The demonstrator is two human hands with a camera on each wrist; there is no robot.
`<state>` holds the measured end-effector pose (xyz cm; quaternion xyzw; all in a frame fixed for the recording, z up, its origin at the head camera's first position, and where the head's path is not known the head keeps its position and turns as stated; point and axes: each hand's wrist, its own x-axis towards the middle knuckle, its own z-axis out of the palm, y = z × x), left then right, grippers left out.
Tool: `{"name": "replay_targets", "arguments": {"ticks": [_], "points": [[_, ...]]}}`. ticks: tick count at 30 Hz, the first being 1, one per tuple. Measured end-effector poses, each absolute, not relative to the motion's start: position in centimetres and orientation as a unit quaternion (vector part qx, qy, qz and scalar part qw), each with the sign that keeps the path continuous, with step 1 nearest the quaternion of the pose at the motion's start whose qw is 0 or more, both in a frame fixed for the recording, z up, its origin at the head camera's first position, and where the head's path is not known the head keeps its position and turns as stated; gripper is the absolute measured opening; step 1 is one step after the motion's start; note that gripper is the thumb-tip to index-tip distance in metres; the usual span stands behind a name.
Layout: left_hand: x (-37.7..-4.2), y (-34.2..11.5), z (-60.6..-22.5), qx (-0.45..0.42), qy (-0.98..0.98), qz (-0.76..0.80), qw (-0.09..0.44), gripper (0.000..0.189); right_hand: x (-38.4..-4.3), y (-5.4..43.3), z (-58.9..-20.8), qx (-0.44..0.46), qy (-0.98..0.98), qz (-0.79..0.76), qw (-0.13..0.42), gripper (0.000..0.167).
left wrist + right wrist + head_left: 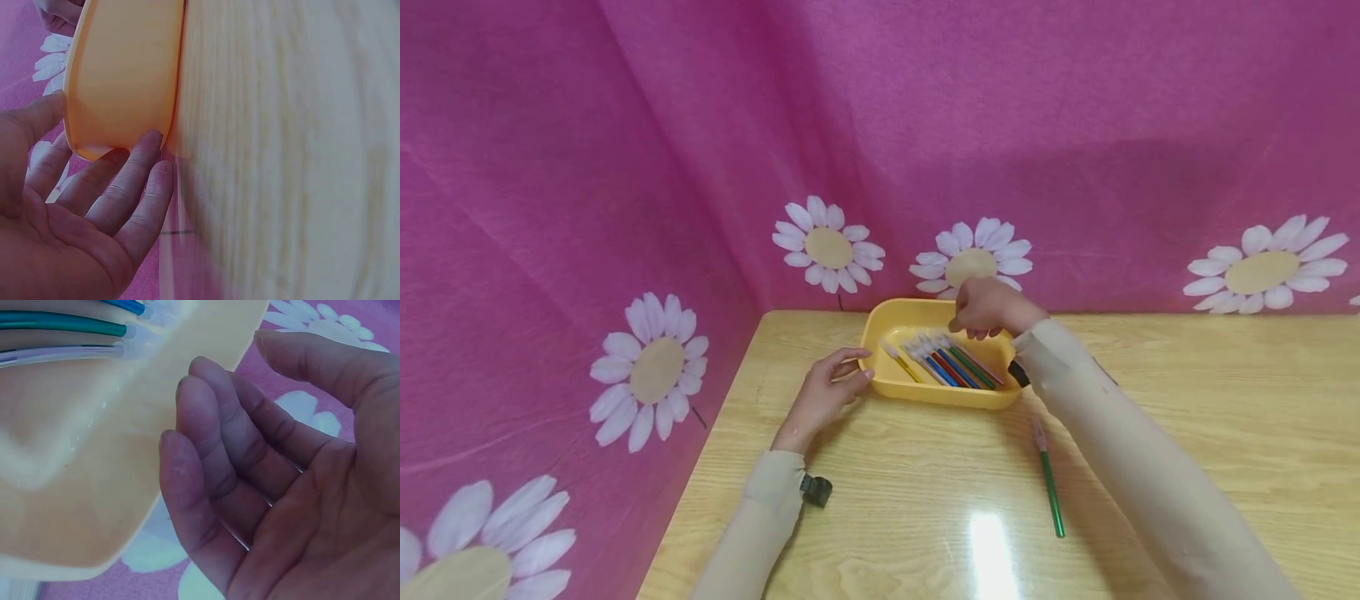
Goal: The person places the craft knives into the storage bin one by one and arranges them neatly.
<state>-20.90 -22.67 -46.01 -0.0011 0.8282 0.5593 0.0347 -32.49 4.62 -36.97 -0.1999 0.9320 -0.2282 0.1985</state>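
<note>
A yellow tray (943, 397) stands at the table's far edge. Several slim pens (961, 367) with pale clear caps lie side by side in it, among them yellow, blue, red and green ones. At the tray's left end, my left hand (826, 392) touches its outer wall (125, 69) with extended fingers, the thumb near the rim. My right hand (988, 307) hovers by the far right rim, nothing in its loosely bent fingers (194, 406). Its wrist view shows a teal-green pen (62, 324) beyond the fingertips. One green pen (1051, 492) lies apart, below the right forearm.
The wooden table (880, 500) extends toward me and to the right. A pink cloth (1075, 100) with white flowers hangs right behind the tray and along the left side. Each wrist wears a small black strap (816, 490).
</note>
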Motion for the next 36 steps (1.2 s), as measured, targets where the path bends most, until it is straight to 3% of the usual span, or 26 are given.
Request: {"name": "replay_targets", "arguments": {"ticks": [24, 36], "points": [[-21.0, -22.5, -45.8, -0.006, 0.824, 0.566, 0.037, 0.041, -29.5, 7.7, -35.5, -0.234, 0.927, -0.249, 0.152, 0.019], [-21.0, -22.7, -46.2, -0.009, 0.823, 0.566, 0.04, 0.041, -27.4, 10.2, -36.5, -0.235, 0.935, -0.24, 0.118, 0.018]]}}
